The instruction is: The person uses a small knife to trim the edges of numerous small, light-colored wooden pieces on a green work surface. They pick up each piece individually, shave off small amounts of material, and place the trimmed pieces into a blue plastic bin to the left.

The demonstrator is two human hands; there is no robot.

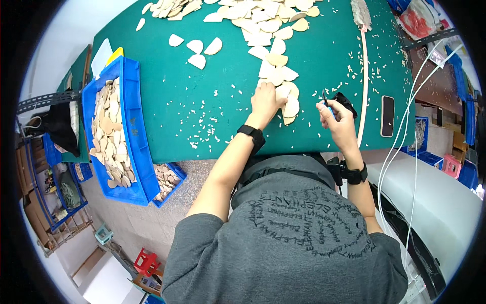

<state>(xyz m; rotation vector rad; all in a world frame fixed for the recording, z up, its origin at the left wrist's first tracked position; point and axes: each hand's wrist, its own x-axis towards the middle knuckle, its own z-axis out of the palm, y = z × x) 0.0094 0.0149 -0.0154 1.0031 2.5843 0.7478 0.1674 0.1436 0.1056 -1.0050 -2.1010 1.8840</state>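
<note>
My left hand (266, 104) is bent over the near end of a row of cream half-round pieces (277, 60), its thumb and fingers closed at the edge of a piece. The pieces overlap, running from a big pile (258, 15) at the far side toward me. To the right, my right hand (340, 124) is raised near the table edge, fingers closed around a small tool with a thin dark tip (324, 96) and a bit of blue. Most of that tool is hidden in the hand. A black bunched object (346, 103) lies just beyond the right hand.
A blue crate (134, 121) of similar pieces stands at the left. Four-sided dark phone (387, 116) and long-handled brush (364, 76) lie at right. White scraps (202, 126) litter the green table (167, 101). White cables (405, 126) hang at the right.
</note>
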